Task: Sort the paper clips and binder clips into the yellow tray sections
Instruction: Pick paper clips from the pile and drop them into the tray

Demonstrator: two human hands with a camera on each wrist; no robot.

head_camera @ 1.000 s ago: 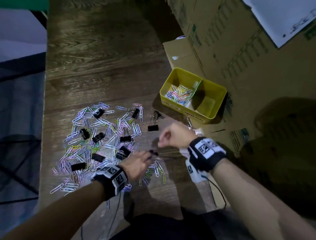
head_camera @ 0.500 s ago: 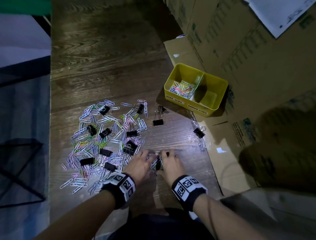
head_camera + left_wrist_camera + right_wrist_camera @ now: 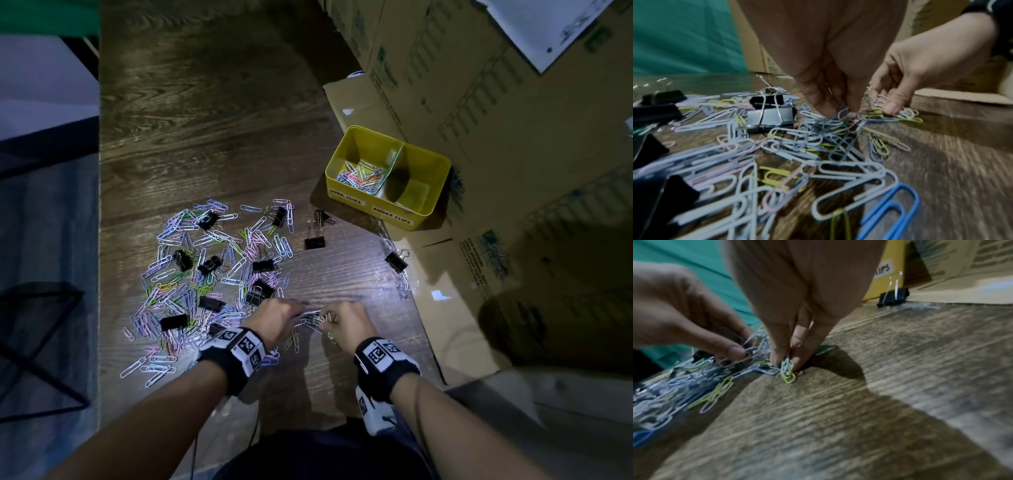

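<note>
Coloured paper clips [image 3: 191, 274] and several black binder clips [image 3: 263, 265] lie spread over the dark wooden floor. My left hand [image 3: 279, 317] and right hand [image 3: 344, 323] meet at the pile's near right edge. The left hand [image 3: 838, 107] pinches a bunch of paper clips [image 3: 846, 113]. The right hand [image 3: 786, 363] pinches a few white and yellow paper clips [image 3: 788, 371]. The yellow tray [image 3: 346, 197] stands at the far right; its left section holds paper clips [image 3: 363, 173], its right section [image 3: 416, 192] looks bare.
Flattened cardboard [image 3: 513, 171] covers the floor right of the tray. Loose binder clips lie near the tray [image 3: 314, 242] and at the cardboard edge [image 3: 396, 261]. A black wire frame [image 3: 41, 342] stands at the left.
The right hand came down from in front of the tray to the floor beside the left hand. Both hands now gather paper clips at the pile's near edge.
</note>
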